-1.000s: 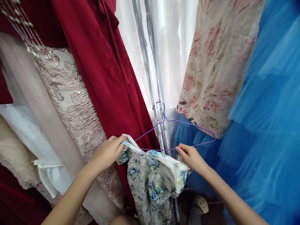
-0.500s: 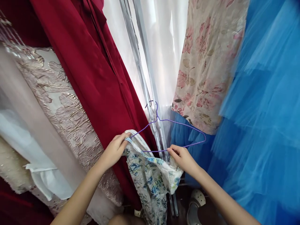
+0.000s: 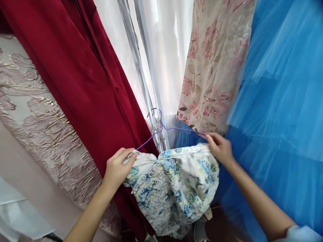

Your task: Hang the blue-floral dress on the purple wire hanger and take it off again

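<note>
since the earlier frame, the right hand (image 3: 222, 149) has shifted outward from the hanger's lower bar to its right shoulder, and the cloth's top edge now spreads across the hanger, hiding that bar.

at far left hangs one pale brocade garment (image 3: 45, 114), then one red garment (image 3: 83, 90). next, nearer, the left hand (image 3: 118, 168) is pinched, thumb against fingers, on the left top corner of the one blue-flowered garment (image 3: 174, 185), at the left end of the one purple hanger (image 3: 163, 127). the garment hangs near, low in the middle, between the two hands; the hanger's hook overlaps the two metal poles (image 3: 141, 70), and whether it catches on them i cannot tell. white cloth (image 3: 169, 50) is beyond.

further right is one pink-flowered garment (image 3: 212, 67). below it the right hand is clamped on the garment's right corner, hanger wire at its fingertips. one blue tulle garment (image 3: 280, 101) fills the right.

i'd judge the blue-flowered garment light, soft and floppy, not fragile; the top corners look the best hold. the wire hanger seems light, fairly stiff, perhaps a little slippery, best held by its shoulders.
</note>
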The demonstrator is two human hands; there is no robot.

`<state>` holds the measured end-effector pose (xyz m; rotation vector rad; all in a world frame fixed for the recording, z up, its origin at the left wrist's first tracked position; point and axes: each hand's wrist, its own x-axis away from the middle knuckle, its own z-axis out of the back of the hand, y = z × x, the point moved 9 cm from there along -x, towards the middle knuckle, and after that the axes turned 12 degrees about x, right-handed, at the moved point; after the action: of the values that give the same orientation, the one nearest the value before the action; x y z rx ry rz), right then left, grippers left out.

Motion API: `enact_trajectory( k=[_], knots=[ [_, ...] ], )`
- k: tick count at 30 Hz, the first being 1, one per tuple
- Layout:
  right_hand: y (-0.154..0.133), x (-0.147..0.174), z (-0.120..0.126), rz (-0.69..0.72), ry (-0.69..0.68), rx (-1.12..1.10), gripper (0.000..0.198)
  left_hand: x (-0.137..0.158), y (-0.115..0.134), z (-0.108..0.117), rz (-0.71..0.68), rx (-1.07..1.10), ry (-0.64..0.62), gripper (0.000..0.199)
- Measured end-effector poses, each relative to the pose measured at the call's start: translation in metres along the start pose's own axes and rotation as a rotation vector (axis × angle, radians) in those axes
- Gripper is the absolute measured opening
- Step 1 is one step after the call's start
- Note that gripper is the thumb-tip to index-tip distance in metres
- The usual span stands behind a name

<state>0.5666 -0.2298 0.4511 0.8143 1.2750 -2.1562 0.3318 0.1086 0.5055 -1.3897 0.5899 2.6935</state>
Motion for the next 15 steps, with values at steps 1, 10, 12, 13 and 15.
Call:
enact_trajectory(
  k=[1, 10, 12, 13, 15],
  knots=[
    [-0.003, -0.013, -0.001, 0.043, -0.009, 0.040, 0.032, -0.001, 0.001, 0.000, -0.006, 0.002, 0.002, 0.018],
    [-0.005, -0.037, -0.050, -0.007, -0.408, -0.192, 0.067, 0.004, -0.025, 0.000, 0.137, 0.007, -0.051, 0.023],
    [-0.012, -0.019, -0.062, -0.044, -0.573, -0.313, 0.070, 0.005, -0.036, 0.003, 0.207, 0.009, -0.047, 0.026],
    [-0.018, -0.009, -0.069, -0.080, -0.655, -0.407, 0.072, 0.004, -0.041, 0.004, 0.232, 0.006, -0.042, 0.027],
    [-0.030, 0.005, -0.084, -0.186, -0.747, -0.607, 0.074, 0.002, -0.045, 0.002, 0.258, 0.005, -0.040, 0.030]
  ],
)
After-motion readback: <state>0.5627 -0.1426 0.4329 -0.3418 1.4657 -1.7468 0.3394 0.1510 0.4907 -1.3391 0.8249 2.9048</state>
